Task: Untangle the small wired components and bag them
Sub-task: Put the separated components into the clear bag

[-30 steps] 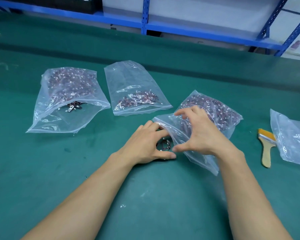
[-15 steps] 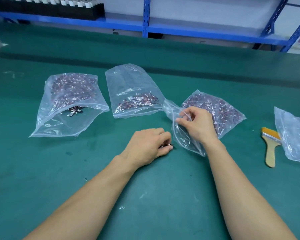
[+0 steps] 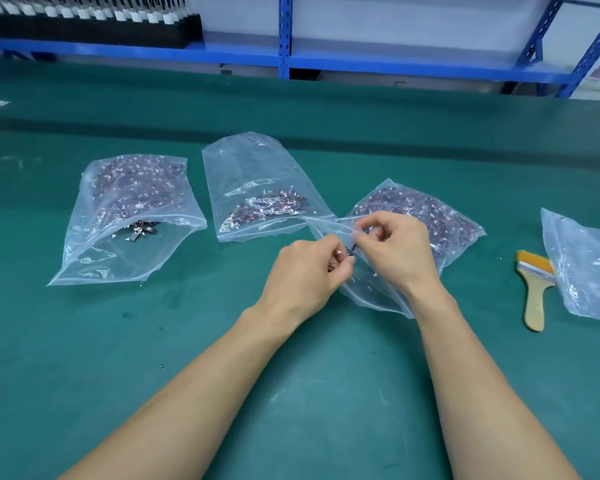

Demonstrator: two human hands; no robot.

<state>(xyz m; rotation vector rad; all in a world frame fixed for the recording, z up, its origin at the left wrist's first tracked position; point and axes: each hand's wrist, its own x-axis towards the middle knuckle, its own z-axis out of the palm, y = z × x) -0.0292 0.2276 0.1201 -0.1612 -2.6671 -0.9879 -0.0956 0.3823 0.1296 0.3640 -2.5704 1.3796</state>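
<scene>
Your left hand [image 3: 307,271] and right hand [image 3: 397,252] meet near the middle of the table [image 3: 84,358]. The fingers of both hands are curled and pinch a small tangle of wired components [image 3: 350,251] between their tips. The tangle sits at the open mouth of the nearest bag [image 3: 440,216], which holds many more red-wired parts and lies partly under your right wrist. Toward the left edge lies a fuller bag [image 3: 132,202] with its mouth open, and next to it a middle bag [image 3: 257,188] with a smaller heap. Near the right edge a brush [image 3: 534,292] lies just beside another bag [image 3: 586,268]. A blue shelf [image 3: 395,65] runs behind the far edge.
</scene>
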